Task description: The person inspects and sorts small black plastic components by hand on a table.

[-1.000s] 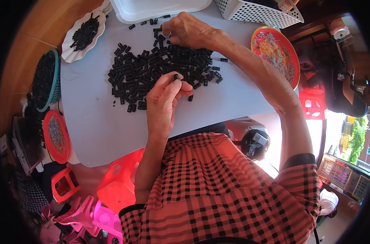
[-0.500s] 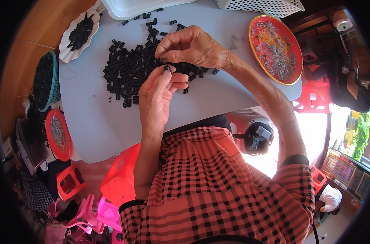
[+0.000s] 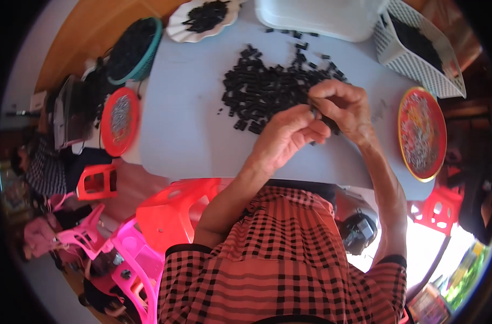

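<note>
My left hand (image 3: pixel 290 134) is closed over the front right of a heap of black pieces (image 3: pixel 257 89) on the pale grey table. Between its thumb and forefinger sits a small black plastic piece (image 3: pixel 314 112), mostly covered by fingers. My right hand (image 3: pixel 348 105) meets it from the right, thumb and forefinger pinched together at that piece. Whatever the right fingertips hold is too small and blurred to make out. Short, tube-like black parts make up the heap, just beyond both hands.
Small metal parts fill a red plate (image 3: pixel 445 135) at right and another red plate (image 3: pixel 105 129) at left. Along the far side are a scalloped white dish (image 3: pixel 176 27), a white tray (image 3: pixel 316 19) and a perforated white basket (image 3: pixel 419 67). A green basket (image 3: pixel 158 40) and red stool (image 3: pixel 165 216) stand leftward.
The view has swung, so the table and its contents sit farther right in the picture. My right hand has come lower beside the left, its fingertips now at the black piece.
</note>
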A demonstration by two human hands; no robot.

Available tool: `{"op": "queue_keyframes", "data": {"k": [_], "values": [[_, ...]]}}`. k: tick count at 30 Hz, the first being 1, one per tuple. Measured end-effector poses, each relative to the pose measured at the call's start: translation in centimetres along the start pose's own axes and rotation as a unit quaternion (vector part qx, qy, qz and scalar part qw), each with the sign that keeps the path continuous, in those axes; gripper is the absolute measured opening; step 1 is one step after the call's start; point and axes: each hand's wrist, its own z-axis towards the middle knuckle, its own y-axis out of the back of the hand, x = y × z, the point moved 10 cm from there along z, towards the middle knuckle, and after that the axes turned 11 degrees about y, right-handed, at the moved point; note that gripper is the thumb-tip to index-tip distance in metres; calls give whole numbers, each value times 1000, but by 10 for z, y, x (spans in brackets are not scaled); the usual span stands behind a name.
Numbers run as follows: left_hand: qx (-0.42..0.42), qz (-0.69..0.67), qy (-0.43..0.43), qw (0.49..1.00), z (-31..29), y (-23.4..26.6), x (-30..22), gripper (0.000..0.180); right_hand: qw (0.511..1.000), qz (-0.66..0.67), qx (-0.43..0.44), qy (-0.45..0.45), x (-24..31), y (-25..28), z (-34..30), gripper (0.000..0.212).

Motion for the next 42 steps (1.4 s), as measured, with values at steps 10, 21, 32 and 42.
{"op": "queue_keyframes", "data": {"k": [10, 21, 32, 42], "values": [[2, 25, -16, 1000, -7, -11, 0, 19, 999, -11, 10, 32, 1, 1, -5, 5], [15, 9, -13, 1000, -2, -9, 0, 19, 998, -52, 14, 39, 1, 1, -3, 8], [2, 6, -10, 1000, -1, -3, 1, 19, 998, -37, 0, 46, -1, 3, -1, 6], [34, -29, 7, 999, -1, -10, 3, 20, 998, -26, 14, 55, 0, 4, -2, 7]]}}
